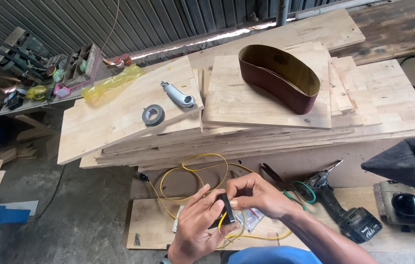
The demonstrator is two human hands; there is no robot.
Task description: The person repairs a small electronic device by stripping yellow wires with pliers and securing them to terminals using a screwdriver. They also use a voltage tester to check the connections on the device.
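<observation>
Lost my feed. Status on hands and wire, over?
Both hands, left and right, pinch small black part. Yellow wire looped beneath. Cordless drill alongside, clear.

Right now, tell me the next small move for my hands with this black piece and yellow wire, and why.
Probably steady the small black piece and guide the yellow wire into it: both the left hand and right hand pinch it, and the wire loops loose just behind.

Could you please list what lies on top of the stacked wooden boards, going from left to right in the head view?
Yellow plastic bag → roll of black tape → grey utility knife → brown sanding belt loop.
</observation>
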